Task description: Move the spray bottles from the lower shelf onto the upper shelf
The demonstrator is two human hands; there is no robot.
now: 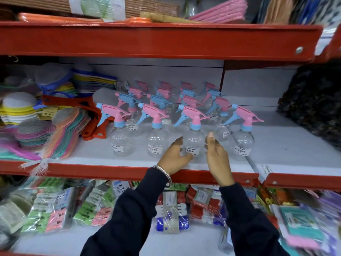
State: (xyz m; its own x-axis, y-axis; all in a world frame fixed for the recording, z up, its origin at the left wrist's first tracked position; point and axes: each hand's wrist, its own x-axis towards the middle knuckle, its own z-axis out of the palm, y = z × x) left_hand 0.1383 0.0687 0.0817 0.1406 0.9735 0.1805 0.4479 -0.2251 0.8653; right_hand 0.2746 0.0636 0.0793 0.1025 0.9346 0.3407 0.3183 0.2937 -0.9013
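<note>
Several clear spray bottles with pink and blue trigger heads stand in rows on the white middle shelf (287, 145). In the front row, one bottle (193, 139) stands between my two hands. My left hand (175, 157) is at its left side, fingers spread, thumb touching the label near the base. My right hand (218, 156) is just to its right, fingers apart, not clearly touching it. Other front bottles stand at the left (120, 141), centre-left (156, 143) and right (242, 143). Neither hand holds anything.
Mesh scrubbers (60, 133) and coloured strainers (55, 85) crowd the shelf's left. A dark patterned item (313, 104) sits at the right. The red shelf beam (166, 39) runs above; packaged goods (171, 213) lie on the shelf below.
</note>
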